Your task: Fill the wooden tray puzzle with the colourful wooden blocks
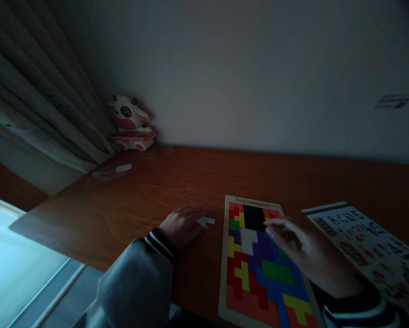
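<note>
A wooden puzzle board (222, 273) lies on the table, filled with coloured block pieces around a bare black patch (253, 217) near its top. My right hand (298, 248) is over the board's right side, thumb and forefinger drawn together at the patch's right edge; whatever they pinch is too small to make out. Left of the board, my left hand (184, 226) rests on the table with its fingertips on a white puzzle piece (206, 221). Part of that piece is hidden by the fingers. White, purple and red pieces sit below the patch.
A printed sheet (365, 241) with coloured figures lies right of the board, partly behind my right arm. A toy cow (131, 123) stands at the back left by the curtain (37, 82). A clear wrapper with a white label (123, 168) lies before it.
</note>
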